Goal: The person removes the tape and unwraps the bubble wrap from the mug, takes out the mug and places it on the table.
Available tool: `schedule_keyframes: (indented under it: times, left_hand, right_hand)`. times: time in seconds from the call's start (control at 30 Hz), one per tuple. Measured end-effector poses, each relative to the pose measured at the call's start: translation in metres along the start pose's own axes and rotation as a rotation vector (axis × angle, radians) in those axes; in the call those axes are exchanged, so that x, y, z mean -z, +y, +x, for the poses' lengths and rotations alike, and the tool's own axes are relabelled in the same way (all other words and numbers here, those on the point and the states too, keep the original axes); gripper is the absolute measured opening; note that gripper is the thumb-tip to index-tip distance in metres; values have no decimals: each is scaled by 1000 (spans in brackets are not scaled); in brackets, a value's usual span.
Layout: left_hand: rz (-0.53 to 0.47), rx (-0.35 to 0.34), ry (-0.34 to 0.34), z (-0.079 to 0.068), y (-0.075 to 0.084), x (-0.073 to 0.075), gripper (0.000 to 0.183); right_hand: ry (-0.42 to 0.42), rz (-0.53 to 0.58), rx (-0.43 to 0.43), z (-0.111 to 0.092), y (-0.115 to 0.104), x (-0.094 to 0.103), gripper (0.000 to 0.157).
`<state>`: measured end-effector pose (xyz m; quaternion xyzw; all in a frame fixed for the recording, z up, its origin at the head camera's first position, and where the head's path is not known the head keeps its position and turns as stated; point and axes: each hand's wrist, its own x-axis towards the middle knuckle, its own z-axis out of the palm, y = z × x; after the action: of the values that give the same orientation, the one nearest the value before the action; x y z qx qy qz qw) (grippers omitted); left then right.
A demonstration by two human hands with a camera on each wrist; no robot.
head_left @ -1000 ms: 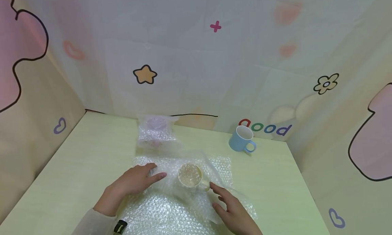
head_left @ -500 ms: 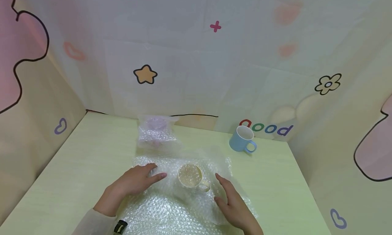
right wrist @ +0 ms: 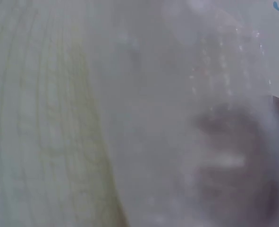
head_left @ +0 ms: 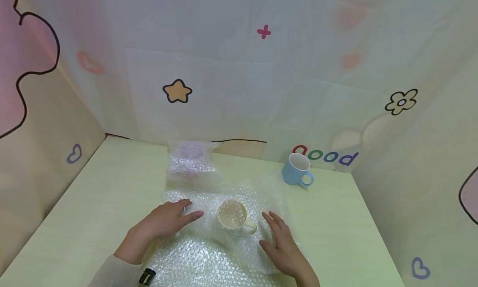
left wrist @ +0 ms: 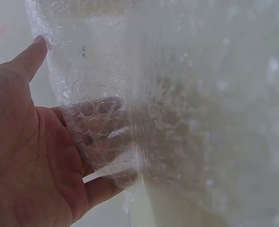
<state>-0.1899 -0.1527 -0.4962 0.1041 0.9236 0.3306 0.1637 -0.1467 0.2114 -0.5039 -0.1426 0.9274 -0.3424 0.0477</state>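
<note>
A pale yellow mug sits in the middle of a clear bubble wrap sheet, its handle pointing right. Bubble-textured film shows across its mouth. To the left of the mug, my left hand rests on the wrap with fingers extended. In the left wrist view, the fingers show through the bubble wrap, while the thumb is at its edge. My right hand lies on the wrap right of the handle, fingers loosely spread. The right wrist view is blurred by film close to the camera.
A light blue mug stands at the back right of the table, near the printed backdrop. Toward the back left lies a bubble-wrapped purplish item. Cloth walls enclose the table's back and sides.
My right hand has moved slightly away from the yellow mug's handle, its fingers spreading. The raised wrap flap beside it has settled flatter toward the back right. My left hand stays still.
</note>
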Motion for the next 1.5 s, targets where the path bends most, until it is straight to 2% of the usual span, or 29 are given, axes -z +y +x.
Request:
schedule_keyframes:
  times: [0.27, 0.53, 0.67, 1.03, 1.3, 1.5]
  left_hand:
    - [-2, -4, 5, 0, 0, 1, 91]
    - [-7, -9, 8, 1, -2, -1, 88]
    - [-6, -11, 6, 1, -2, -1, 88]
    - [-8, -9, 6, 3, -3, -1, 88]
    - [-11, -9, 7, 3, -3, -2, 87]
    - [-6, -11, 11, 3, -3, -1, 87]
  right_hand:
    - [-15, -49, -55, 6, 0, 0, 70]
    - [18, -155, -116, 15, -3, -1, 65]
    - [-5, -129, -138, 17, -2, -2, 69]
    - [-69, -87, -153, 18, 7, -4, 83]
    - [-75, -201, -136, 23, 12, -2, 93]
    - [-78, -241, -142, 28, 14, -4, 92]
